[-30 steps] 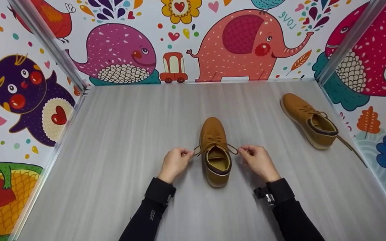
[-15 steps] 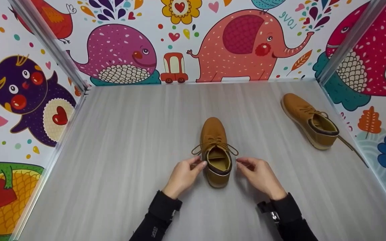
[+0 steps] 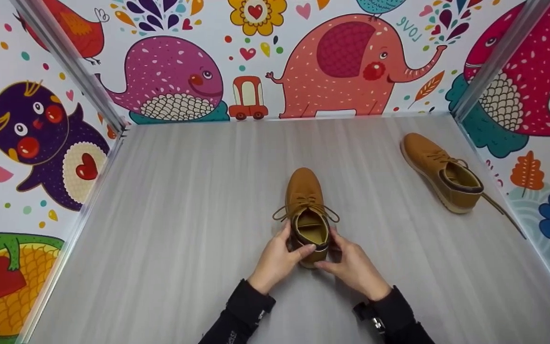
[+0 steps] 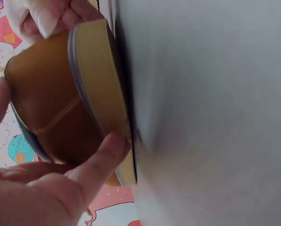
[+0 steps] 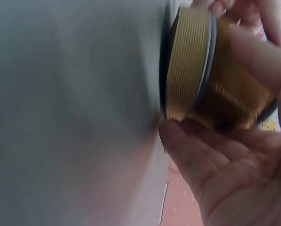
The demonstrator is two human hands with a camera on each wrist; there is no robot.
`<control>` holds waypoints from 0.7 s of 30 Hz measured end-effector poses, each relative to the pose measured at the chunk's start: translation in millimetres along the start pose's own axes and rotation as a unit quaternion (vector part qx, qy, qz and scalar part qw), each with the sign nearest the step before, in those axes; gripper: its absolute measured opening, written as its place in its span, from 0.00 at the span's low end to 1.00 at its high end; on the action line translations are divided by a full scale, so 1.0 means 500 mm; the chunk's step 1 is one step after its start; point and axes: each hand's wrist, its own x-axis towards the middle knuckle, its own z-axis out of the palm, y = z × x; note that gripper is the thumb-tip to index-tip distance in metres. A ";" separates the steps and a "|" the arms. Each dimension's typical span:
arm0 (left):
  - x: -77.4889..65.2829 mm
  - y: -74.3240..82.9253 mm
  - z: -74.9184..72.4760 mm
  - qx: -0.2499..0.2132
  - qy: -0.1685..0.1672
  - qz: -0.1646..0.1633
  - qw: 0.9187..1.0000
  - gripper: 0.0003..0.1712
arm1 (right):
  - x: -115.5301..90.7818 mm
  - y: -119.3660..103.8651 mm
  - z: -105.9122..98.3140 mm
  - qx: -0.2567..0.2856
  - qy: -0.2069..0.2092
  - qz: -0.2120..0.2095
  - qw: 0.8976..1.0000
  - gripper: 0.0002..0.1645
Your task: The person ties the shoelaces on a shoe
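tan shoe (image 3: 303, 184), looped laces (image 3: 306, 205), ribbed sole (image 4: 95, 66); left grip (image 3: 279, 259), right grip (image 3: 355, 267) curled round heel (image 4: 46, 89).

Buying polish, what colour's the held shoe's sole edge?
The sole edge is light tan, clearest in the left wrist view.

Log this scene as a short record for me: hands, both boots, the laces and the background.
Near boot: tan lace-up, upright, toe pointing away
Its lace: a loop out to each side
Left hand: holds the heel on the left
Right hand: holds the heel on the right
Far boot: tan lace-up, upright, lace end trailing behind
Wall panels: printed with cartoon animals
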 end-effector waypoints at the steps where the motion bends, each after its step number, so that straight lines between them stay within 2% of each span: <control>1: 0.000 0.000 0.001 -0.002 0.001 0.001 1.000 0.58 | 0.002 -0.002 0.004 -0.001 0.005 -0.001 1.000 0.57; 8: 0.005 -0.006 -0.006 -0.016 0.004 0.005 1.000 0.58 | 0.027 -0.009 0.012 0.011 -0.002 -0.011 1.000 0.54; 11: 0.013 -0.010 -0.015 -0.016 0.014 0.005 1.000 0.56 | 0.046 -0.013 0.016 0.000 -0.004 -0.020 1.000 0.52; 17: 0.032 -0.017 -0.047 -0.012 0.038 0.002 0.999 0.52 | 0.101 -0.031 0.041 -0.034 -0.005 -0.032 0.999 0.51; 21: 0.054 -0.024 -0.076 -0.005 0.053 -0.012 0.999 0.48 | 0.148 -0.047 0.060 -0.043 -0.016 -0.028 0.999 0.51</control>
